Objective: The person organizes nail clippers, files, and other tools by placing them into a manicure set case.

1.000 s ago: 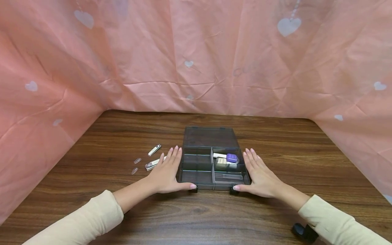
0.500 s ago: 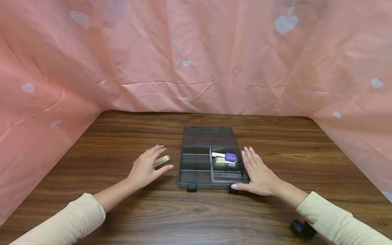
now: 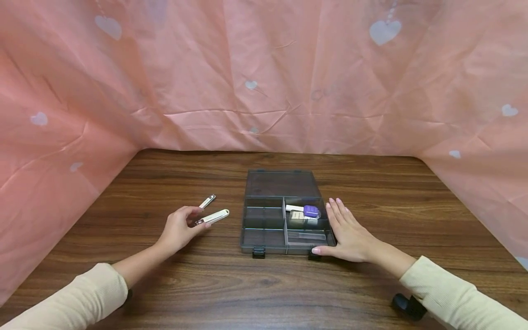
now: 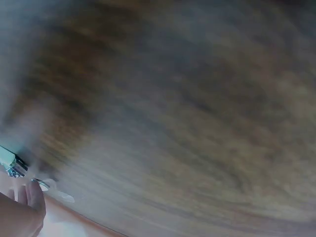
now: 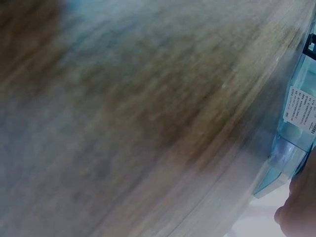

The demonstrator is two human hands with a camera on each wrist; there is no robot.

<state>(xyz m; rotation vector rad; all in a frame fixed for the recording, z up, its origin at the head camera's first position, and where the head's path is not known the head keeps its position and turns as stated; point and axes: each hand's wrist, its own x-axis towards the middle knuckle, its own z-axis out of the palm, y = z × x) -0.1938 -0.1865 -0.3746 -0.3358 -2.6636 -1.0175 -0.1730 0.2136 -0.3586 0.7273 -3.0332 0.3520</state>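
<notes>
My left hand [image 3: 178, 229] has its thumb and fingers curled around the near end of a large silver nail clipper [image 3: 215, 217] on the wooden table. A smaller nail clipper [image 3: 208, 200] lies just beyond the fingers. In the left wrist view, clear false nails [image 4: 64, 197] lie beside the fingertips; in the head view the hand hides them. Flat along the right side of a smoky transparent divided box [image 3: 264, 238] rests my right hand [image 3: 350, 236], its fingers straight and its thumb at the front latch.
The box lid [image 3: 280, 183] lies folded back. A purple bottle [image 3: 311, 211] and a pale-labelled bottle [image 3: 299, 217] lie in the far right compartment, a clear flat strip [image 3: 306, 236] in the near one. Pink heart-print cloth [image 3: 264, 73] surrounds the table. A black object [image 3: 408, 306] sits by the right sleeve.
My left hand has left the box's left side, moved left to the clippers and curled its fingers around the large one. My right hand has stayed against the box.
</notes>
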